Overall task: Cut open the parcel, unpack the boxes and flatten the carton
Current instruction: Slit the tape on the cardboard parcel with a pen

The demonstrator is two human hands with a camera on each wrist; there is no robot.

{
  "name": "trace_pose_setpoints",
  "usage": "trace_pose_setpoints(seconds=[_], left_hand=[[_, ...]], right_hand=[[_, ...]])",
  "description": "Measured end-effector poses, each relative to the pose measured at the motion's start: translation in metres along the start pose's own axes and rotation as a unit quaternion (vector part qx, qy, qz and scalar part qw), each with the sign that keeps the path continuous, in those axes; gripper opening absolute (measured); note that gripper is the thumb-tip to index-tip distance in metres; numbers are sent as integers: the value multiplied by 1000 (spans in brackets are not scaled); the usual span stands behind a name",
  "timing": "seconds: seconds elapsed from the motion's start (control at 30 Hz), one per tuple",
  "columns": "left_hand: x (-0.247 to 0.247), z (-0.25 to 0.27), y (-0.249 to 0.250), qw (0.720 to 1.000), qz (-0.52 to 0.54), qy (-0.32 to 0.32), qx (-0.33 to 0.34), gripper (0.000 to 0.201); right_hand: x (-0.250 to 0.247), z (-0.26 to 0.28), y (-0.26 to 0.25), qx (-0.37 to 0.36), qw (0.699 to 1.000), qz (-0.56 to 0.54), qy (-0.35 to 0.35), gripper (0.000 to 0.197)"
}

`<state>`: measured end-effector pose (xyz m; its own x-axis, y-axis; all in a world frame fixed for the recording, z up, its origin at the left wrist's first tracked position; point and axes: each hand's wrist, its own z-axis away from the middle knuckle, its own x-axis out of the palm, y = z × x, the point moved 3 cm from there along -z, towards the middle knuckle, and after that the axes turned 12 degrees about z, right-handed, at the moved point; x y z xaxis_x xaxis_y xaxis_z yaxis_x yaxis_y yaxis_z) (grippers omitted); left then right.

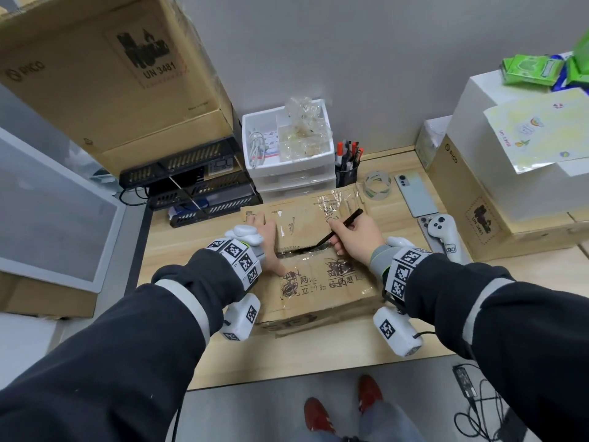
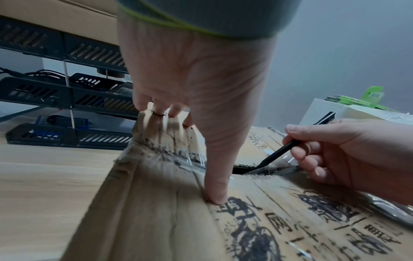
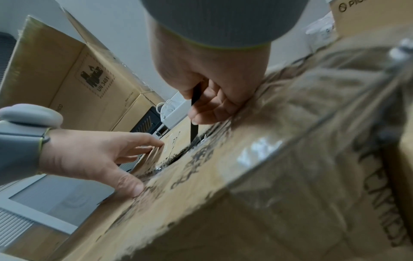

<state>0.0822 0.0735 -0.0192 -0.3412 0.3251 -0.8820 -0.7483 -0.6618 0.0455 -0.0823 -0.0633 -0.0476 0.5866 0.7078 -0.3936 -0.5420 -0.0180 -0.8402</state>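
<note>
A brown taped carton (image 1: 318,282) printed with black characters lies on the wooden table (image 1: 178,250). My right hand (image 1: 353,237) grips a slim black cutter (image 1: 345,226), whose tip sits in the dark slit (image 1: 299,248) along the carton's middle seam. In the left wrist view the cutter (image 2: 297,143) slants down into the slit (image 2: 248,169). My left hand (image 1: 267,240) lies spread on the carton's left part, fingers straight, thumb (image 2: 216,190) pressing the near flap. The right wrist view shows the cutter (image 3: 194,113) between my curled fingers and the left hand (image 3: 93,157) flat on the carton (image 3: 268,176).
Big cartons (image 1: 105,74) and black trays (image 1: 191,186) stand at the back left. White drawers (image 1: 287,154), a pen cup (image 1: 346,167), a tape roll (image 1: 377,185), a phone (image 1: 414,193) and a white controller (image 1: 443,234) lie behind and to the right. A carton (image 1: 484,212) stands right.
</note>
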Motion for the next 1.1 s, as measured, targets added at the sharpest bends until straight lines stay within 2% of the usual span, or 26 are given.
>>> trace_pose_setpoints(seconds=[0.4, 0.47, 0.67, 0.87, 0.97, 1.1], left_hand=[[-15, 8, 29, 994, -101, -15, -38, 87], [-17, 9, 30, 994, -99, -21, -45, 85], [-21, 12, 35, 992, -104, -33, -55, 97], [-23, 11, 39, 991, -125, -36, -45, 76], [-23, 10, 40, 988, -144, -40, -40, 89], [-22, 4, 40, 994, -94, -45, -36, 80]], right_hand=[[-49, 4, 3, 12, 999, 2, 36, 29], [-51, 2, 4, 16, 999, -2, 41, 28], [-65, -2, 11, 30, 998, -10, 56, 30], [-85, 3, 20, 31, 998, -11, 62, 26], [-92, 5, 19, 27, 997, -16, 70, 26], [-116, 5, 25, 29, 993, -36, 109, 23]])
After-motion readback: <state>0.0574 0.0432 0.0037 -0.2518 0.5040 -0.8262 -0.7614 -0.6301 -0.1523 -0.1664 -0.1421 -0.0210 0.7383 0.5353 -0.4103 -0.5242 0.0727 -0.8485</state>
